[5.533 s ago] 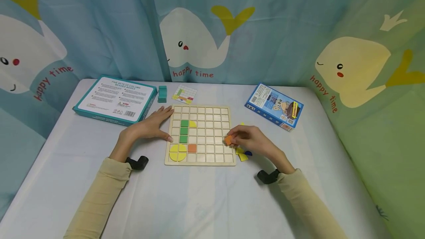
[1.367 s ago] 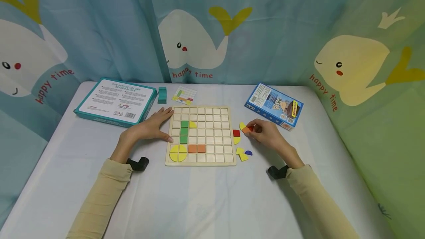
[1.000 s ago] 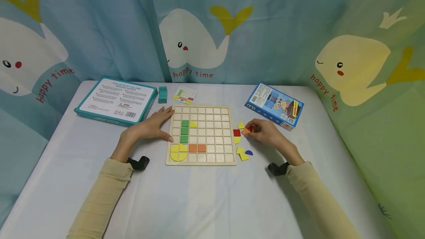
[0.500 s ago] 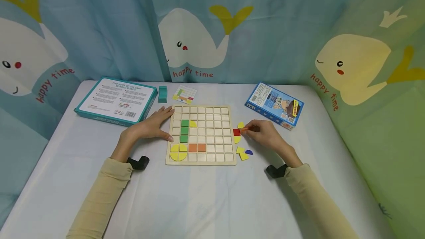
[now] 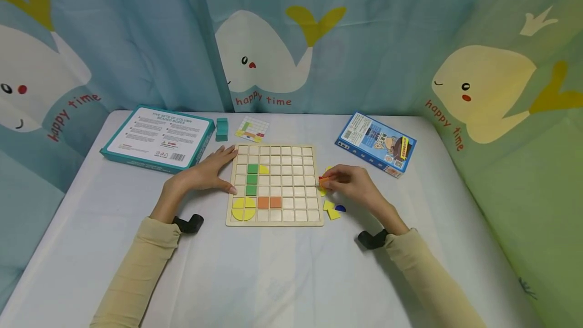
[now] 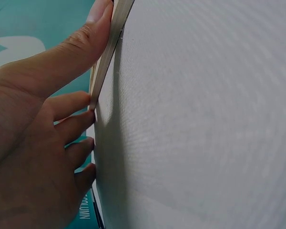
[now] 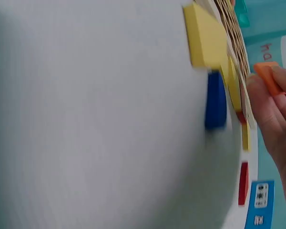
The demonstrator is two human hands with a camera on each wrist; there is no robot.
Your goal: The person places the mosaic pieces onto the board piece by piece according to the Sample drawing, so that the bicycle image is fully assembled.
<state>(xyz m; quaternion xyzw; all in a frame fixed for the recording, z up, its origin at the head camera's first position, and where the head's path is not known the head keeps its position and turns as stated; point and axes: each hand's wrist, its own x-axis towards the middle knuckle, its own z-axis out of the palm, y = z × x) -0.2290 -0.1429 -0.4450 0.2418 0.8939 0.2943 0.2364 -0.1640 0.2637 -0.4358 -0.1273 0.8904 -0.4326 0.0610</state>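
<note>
A wooden grid board point(image 5: 288, 182) lies mid-table with green squares point(image 5: 252, 179), two orange squares point(image 5: 269, 202) side by side, a yellow circle of quarter pieces point(image 5: 244, 209) and a single yellow quarter piece point(image 5: 263, 169) in its cells. My left hand point(image 5: 205, 173) rests along the board's left edge, fingers spread and thumb touching the rim, as the left wrist view also shows. Just off the right edge, my right hand point(image 5: 352, 185) pinches an orange tile point(image 7: 268, 78) between thumb and fingers, raised above the loose pieces. It partly hides red and yellow pieces there.
Right of the board lie yellow pieces point(image 5: 333, 214) and a blue half-round piece point(image 5: 340, 208). A blue box point(image 5: 377, 144) stands behind them. Back left are a teal box point(image 5: 159, 138), a small teal stand point(image 5: 221, 129) and a pattern card point(image 5: 252, 129). A whale-print curtain hangs behind.
A second orange square now sits beside the first. My right hand went to the loose pieces, lifted another orange tile and moved left toward the board. My left hand stayed put.
</note>
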